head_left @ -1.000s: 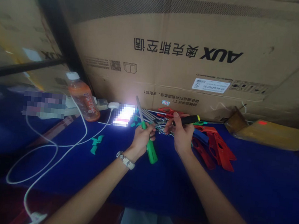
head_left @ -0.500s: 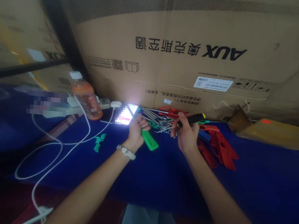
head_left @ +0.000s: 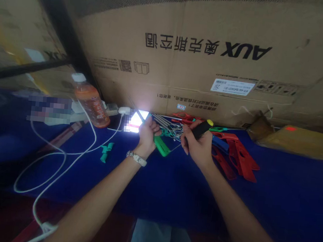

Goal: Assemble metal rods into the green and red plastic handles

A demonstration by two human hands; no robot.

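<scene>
My left hand [head_left: 147,137] is closed around a green long-necked lighter [head_left: 161,147]. Its metal tube angles up and left past the bright phone screen [head_left: 137,121], while the green body sticks out below my fingers. In my right hand [head_left: 200,149] is a screwdriver [head_left: 202,129] with a black and yellow handle, held near the shaft end. The thin shaft slants down-left, and its tip is at or very close to the green body; contact is hard to confirm. Just behind both hands lies a pile of metal tubes and wires [head_left: 173,131].
Red lighter casings [head_left: 242,159] and a blue piece [head_left: 220,143] lie right of my hand. Green fragments [head_left: 106,152], a white cable [head_left: 62,168] and an orange drink bottle [head_left: 91,103] are at left. A large cardboard box [head_left: 125,26] stands behind the blue table surface [head_left: 171,194].
My left hand has turned the lighter, so its tube leans further left across the phone. The right hand has tilted the screwdriver, bringing its shaft down toward the green body.
</scene>
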